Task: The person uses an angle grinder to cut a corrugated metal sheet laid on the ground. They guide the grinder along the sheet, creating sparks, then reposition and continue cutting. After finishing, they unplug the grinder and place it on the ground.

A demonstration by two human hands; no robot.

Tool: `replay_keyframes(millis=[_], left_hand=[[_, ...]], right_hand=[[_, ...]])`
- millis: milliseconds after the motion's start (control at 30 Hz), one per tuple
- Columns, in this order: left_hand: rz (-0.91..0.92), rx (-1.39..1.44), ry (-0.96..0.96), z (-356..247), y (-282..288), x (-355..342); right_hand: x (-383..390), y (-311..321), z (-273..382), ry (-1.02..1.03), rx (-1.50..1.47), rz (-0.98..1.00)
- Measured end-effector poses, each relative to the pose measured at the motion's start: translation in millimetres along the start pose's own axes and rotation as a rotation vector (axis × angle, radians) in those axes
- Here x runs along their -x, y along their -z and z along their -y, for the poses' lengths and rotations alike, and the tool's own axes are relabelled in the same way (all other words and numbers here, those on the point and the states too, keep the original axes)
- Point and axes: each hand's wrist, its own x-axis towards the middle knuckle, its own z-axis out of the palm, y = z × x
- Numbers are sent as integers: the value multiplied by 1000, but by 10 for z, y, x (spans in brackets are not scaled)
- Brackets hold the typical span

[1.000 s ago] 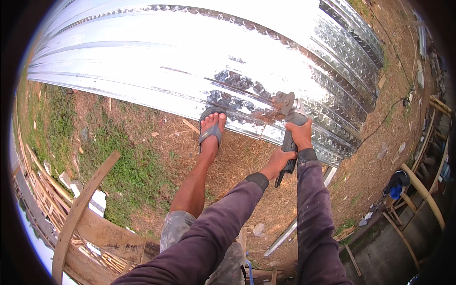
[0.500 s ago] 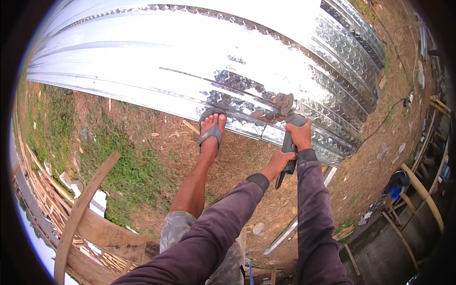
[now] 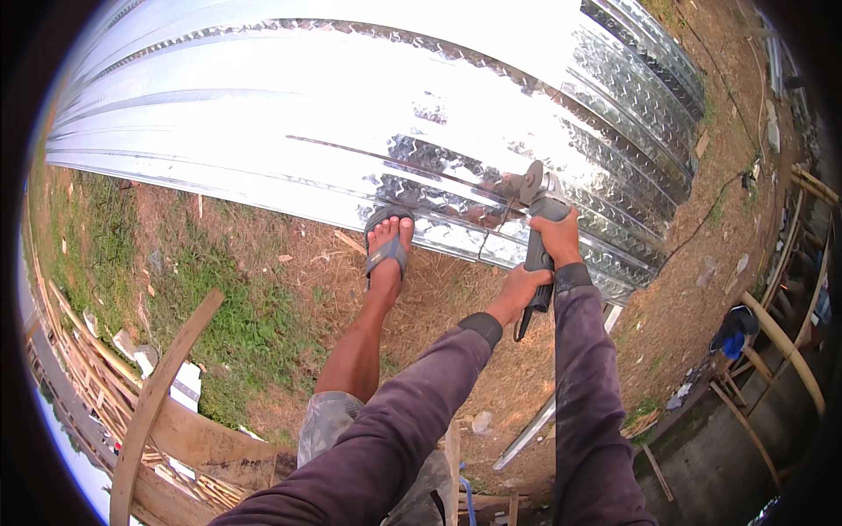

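Note:
Both hands are closed around an angle grinder (image 3: 537, 252) held over the near edge of a shiny ribbed metal sheet (image 3: 351, 114). Its round disc (image 3: 531, 182) points away from me, over the sheet's ribs; whether it touches the metal cannot be told. My right hand (image 3: 558, 237) wraps the front of the body, just behind the gear head. Lower down, my left hand (image 3: 519, 294) grips the rear of the body, where a dark cord comes out. A thin dark line (image 3: 482, 244) runs across the sheet from its near edge toward the disc.
My sandalled foot (image 3: 388, 245) rests on the sheet's near edge. A curved wooden plank (image 3: 162, 399) and boards stand at lower left. A cable (image 3: 702, 228) lies on the dirt at right, near bamboo poles (image 3: 781, 346). A pale metal strip (image 3: 524, 434) lies near my right forearm.
The grinder and both hands have shifted slightly, and the disc now shows more of its flat face. More of the thin dark line is visible on the sheet. My foot stays in place.

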Motion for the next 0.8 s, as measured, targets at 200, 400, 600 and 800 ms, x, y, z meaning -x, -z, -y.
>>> replay_keyframes(millis=[200,400,600,800], left_hand=[[1,12,0,-75,-49,6],[-25,-27,26,-125,-54,-106],[-5,-32,-33,-149,-139,-96],[-19,-93,-39,-122,-332,-78]], right_hand=[[-60,-7,25,6,8,-14],[-96,31,189,-11,-11,17],[-76,118,241,13,-99,33],[-137,300,102,2,-121,38]])
